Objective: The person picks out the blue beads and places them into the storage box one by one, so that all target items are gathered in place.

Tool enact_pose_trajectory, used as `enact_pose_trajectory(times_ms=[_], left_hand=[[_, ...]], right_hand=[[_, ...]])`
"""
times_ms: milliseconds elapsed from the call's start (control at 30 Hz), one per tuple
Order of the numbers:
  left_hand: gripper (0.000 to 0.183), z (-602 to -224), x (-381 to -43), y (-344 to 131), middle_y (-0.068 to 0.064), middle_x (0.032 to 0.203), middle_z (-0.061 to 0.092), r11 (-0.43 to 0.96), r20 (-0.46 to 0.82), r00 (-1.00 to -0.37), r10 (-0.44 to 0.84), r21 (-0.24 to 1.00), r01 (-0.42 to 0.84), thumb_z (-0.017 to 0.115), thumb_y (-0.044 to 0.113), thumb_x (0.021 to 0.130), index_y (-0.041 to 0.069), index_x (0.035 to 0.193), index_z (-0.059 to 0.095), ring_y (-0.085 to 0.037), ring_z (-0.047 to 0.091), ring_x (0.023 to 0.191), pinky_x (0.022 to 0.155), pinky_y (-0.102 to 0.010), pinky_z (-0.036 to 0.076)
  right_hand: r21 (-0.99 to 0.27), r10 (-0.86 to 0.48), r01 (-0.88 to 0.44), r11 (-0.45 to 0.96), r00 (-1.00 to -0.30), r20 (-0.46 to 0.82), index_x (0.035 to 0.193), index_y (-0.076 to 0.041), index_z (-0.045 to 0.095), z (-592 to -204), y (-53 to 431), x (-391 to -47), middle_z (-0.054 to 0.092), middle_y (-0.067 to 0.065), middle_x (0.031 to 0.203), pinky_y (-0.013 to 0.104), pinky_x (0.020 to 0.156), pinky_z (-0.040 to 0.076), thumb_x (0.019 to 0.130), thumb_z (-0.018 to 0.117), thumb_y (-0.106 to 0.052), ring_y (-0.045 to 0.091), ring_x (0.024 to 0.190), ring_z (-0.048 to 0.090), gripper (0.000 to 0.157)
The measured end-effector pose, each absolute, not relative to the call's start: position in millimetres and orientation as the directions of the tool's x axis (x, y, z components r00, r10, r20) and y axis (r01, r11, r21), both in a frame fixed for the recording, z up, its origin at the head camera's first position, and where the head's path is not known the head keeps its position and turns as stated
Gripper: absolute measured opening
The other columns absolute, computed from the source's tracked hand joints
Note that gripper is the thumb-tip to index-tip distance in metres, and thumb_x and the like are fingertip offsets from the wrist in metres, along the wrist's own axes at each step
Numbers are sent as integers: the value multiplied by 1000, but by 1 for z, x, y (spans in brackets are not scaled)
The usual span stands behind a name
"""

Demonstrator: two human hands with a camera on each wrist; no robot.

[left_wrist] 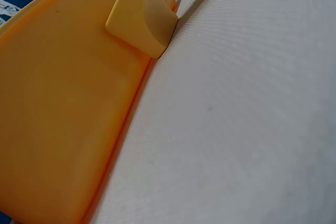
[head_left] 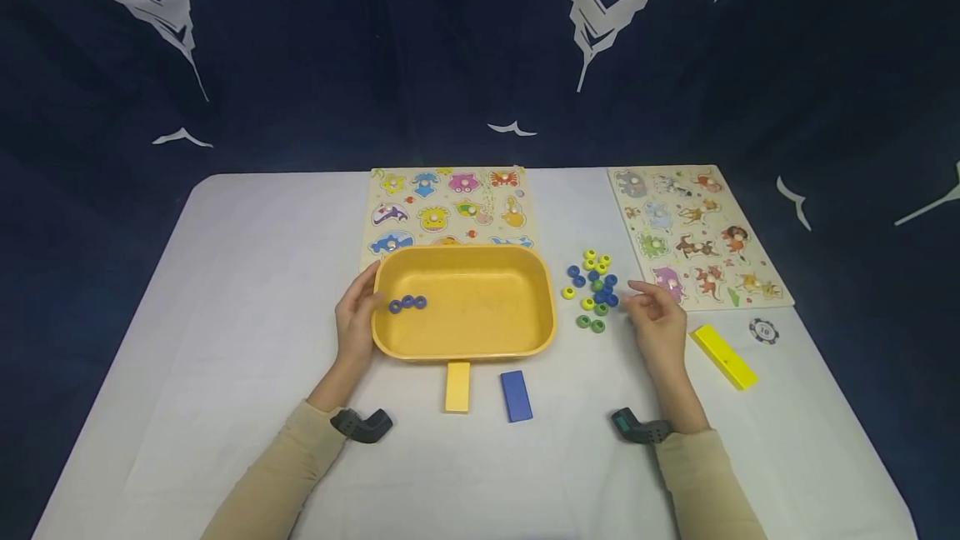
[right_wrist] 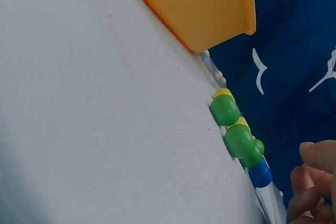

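Observation:
My left hand (head_left: 355,319) holds the left end of a yellow plastic tray (head_left: 480,348), its thumb at the rim. Three blue beads (head_left: 408,302) sit in a short row inside the tray, by that end. To the right of the tray lies a loose group of yellow, blue and green beads (head_left: 597,326). My right hand (head_left: 658,323) hovers just right of this group, fingers loosely bent, with nothing visible between them. In the right wrist view, green beads (right_wrist: 239,141) and a blue bead (right_wrist: 260,173) appear beside the fingers (right_wrist: 319,156).
Two picture puzzle boards lie at the back, one behind the tray (head_left: 433,217), another at the right (head_left: 705,244). A yellow block (head_left: 457,387) and a blue block (head_left: 516,396) are in front of the tray. Right of my right hand are a bright yellow block (head_left: 723,357) and a chip (head_left: 764,331).

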State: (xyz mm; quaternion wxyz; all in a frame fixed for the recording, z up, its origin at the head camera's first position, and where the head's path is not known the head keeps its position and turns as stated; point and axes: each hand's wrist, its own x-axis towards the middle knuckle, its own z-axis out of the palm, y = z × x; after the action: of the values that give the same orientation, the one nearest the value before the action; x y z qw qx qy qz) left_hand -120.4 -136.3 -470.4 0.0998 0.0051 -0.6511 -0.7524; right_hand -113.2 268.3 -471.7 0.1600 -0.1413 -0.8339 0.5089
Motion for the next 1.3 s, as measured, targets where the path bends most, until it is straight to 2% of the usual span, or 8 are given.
enact_pose_trajectory(times_ms=[233,400,600,733,867,967,1133,1300], left_hand=[[45,-472,-120,-137,-6,126,50,-143,123,-980,-156,979,145,42,-1,85,12,127,48,-22,47,114,96,-29,42],[45,-471,-120,-137,-7,127,50,-143,128,-979,-161,978,151,42,-1,85,12,127,48,-23,47,114,95,-28,43],[45,-469,-120,-136,-12,129,47,-153,110,-982,-155,979,134,40,-5,85,7,129,45,-23,46,114,96,-29,42],[46,-463,-118,-134,-12,129,47,-144,96,-983,-154,982,118,39,-7,85,4,129,44,-23,47,112,96,-30,42],[46,-454,-115,-132,-13,129,46,-129,92,-983,-160,985,113,38,-6,85,2,130,42,-24,46,113,97,-32,41],[46,-450,-114,-132,-14,129,46,-133,94,-983,-156,984,115,38,-6,85,2,130,42,-27,45,115,98,-32,41],[45,-450,-113,-132,-17,127,46,-137,105,-983,-153,982,126,39,-6,85,1,129,43,-32,44,115,96,-32,42],[45,-450,-113,-132,-20,126,46,-135,106,-981,-161,982,128,39,-7,85,0,129,43,-35,43,114,97,-36,41]], right_hand=[[-744,322,108,660,-935,150,104,-12,64,-479,267,-115,59,2,72,14,43,37,79,66,-22,9,55,47,27],[-656,270,90,749,-946,178,102,-10,65,-480,265,-117,60,4,73,14,46,39,80,64,-19,13,59,48,24],[-687,323,144,713,-936,140,101,-10,63,-466,261,-116,59,5,75,16,44,39,81,63,-24,15,60,48,24],[-769,327,97,632,-933,151,100,-11,62,-446,248,-120,59,1,78,15,50,38,79,65,-27,11,66,46,27],[-795,159,-94,599,-959,233,96,-8,62,-416,217,-131,59,2,77,16,53,39,77,68,-23,12,67,46,25],[-783,-18,-210,586,-969,246,94,-7,62,-394,185,-139,59,4,76,19,54,41,77,67,-19,15,67,47,22],[-774,-232,-265,575,-960,156,92,-13,61,-385,132,-153,59,-1,74,22,51,41,78,66,-20,15,63,47,16],[-771,-338,-236,591,-941,29,89,-18,61,-398,91,-164,58,-5,73,24,48,41,77,67,-23,14,59,48,13]])
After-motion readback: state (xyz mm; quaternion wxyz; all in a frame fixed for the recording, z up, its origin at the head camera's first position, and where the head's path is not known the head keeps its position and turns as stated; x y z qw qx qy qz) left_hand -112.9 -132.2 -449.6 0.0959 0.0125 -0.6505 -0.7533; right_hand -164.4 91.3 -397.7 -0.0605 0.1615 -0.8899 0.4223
